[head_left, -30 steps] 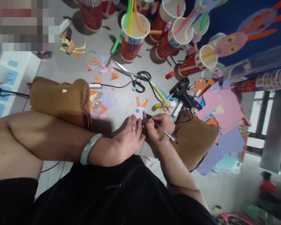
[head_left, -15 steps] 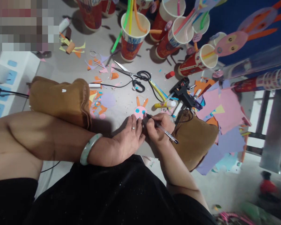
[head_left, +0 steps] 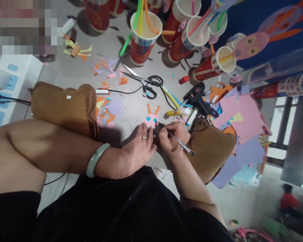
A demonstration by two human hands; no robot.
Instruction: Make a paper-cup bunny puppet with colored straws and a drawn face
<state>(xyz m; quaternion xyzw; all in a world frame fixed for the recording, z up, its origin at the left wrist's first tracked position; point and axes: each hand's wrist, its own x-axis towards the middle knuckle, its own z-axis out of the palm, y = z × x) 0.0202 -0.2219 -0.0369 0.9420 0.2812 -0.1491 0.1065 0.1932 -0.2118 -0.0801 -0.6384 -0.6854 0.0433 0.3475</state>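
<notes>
A small pink paper rabbit face (head_left: 151, 119) with orange ears and blue eyes lies flat on the table. My left hand (head_left: 138, 145) rests palm down with fingers stretched out, their tips on the lower edge of the face. In my right hand (head_left: 173, 137) is a clear pen with a dark cap end (head_left: 184, 146), pinched between thumb and fingers. The pen's tip is at the face's right eye; whether it touches cannot be made out. Black-handled scissors (head_left: 145, 82) lie open beyond the face. A yellow marker (head_left: 178, 112) is just above my right hand.
Red paper cups (head_left: 142, 47) with straws stand along the back. A black glue gun (head_left: 200, 101) and a brown cushion (head_left: 209, 151) are at the right, beside coloured paper sheets (head_left: 249, 117). Another brown cushion (head_left: 63, 104) and paper scraps (head_left: 108, 111) lie left. A power strip (head_left: 12, 84) is far left.
The pen and my right hand have shifted very slightly to the right, with more dark marking showing on the right eye. My left hand stays in place.
</notes>
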